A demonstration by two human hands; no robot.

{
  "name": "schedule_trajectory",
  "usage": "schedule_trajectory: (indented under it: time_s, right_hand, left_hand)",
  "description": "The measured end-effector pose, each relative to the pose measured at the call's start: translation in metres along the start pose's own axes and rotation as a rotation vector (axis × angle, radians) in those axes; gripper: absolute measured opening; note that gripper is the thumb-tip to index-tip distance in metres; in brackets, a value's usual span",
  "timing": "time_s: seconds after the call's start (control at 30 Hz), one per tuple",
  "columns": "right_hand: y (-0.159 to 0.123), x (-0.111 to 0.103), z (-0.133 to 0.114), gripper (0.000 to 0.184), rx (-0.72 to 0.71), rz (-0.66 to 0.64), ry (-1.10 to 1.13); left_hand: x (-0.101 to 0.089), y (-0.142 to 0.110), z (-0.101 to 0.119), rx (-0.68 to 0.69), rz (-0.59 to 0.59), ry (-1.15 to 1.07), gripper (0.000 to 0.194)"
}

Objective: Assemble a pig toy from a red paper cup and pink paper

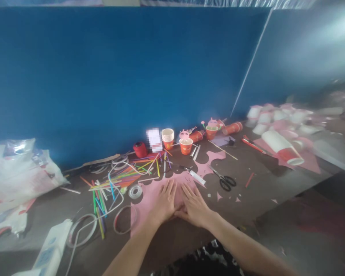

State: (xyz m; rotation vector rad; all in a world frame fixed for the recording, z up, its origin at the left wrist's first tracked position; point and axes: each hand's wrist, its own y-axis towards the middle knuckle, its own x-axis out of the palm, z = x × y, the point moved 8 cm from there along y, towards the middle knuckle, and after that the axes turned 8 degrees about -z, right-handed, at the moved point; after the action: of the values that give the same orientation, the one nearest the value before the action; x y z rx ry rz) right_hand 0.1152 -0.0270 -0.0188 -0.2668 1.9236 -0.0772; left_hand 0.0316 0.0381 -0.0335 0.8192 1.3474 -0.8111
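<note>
Both hands rest palm down on a sheet of pink paper [143, 207] whose far edge is cut in curves. My left hand [165, 201] lies flat with its fingers stretched forward. Beside it, my right hand [193, 205] is also flat, fingers extended, and the two thumbs come close together. Just beyond the right fingertips is a white eraser-like block [197, 177]. Black-handled scissors [225, 182] lie to the right, blades toward the pink paper. Left of the sheet sits a roll of white tape [135, 191], with a larger tape ring [120, 220] nearer me.
Coloured straws [100, 207] and a white cable spread at left, near a power strip [50, 245] and a glue gun [14, 224]. Red paper cups [186, 147], some with pink cut-out figures, stand along the blue wall [117, 76]. Stacked cups [281, 147] lie at right.
</note>
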Motion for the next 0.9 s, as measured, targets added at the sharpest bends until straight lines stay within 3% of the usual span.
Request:
schedule_trajectory:
  time_s: [0.17, 0.37, 0.57, 0.7, 0.9]
  right_hand:
    - [-0.001, 0.003, 0.001, 0.09, 0.013, 0.007, -0.024]
    - [-0.006, 0.004, -0.001, 0.086, 0.001, -0.004, -0.057]
    - [-0.008, 0.004, -0.002, 0.086, -0.004, -0.017, -0.046]
    - [-0.011, 0.002, -0.001, 0.084, -0.015, -0.047, -0.012]
    - [-0.01, -0.024, -0.021, 0.085, -0.027, -0.054, 0.07]
  left_hand:
    - [0.0, -0.028, -0.007, 0.068, 0.007, 0.036, 0.081]
    - [-0.008, -0.054, -0.023, -0.019, 0.031, 0.07, 0.084]
    - [-0.01, -0.066, -0.03, -0.166, 0.053, 0.156, 0.087]
    - [-0.01, -0.071, -0.025, -0.191, 0.054, 0.182, 0.085]
    - [-0.012, -0.07, -0.024, -0.201, 0.05, 0.177, 0.083]
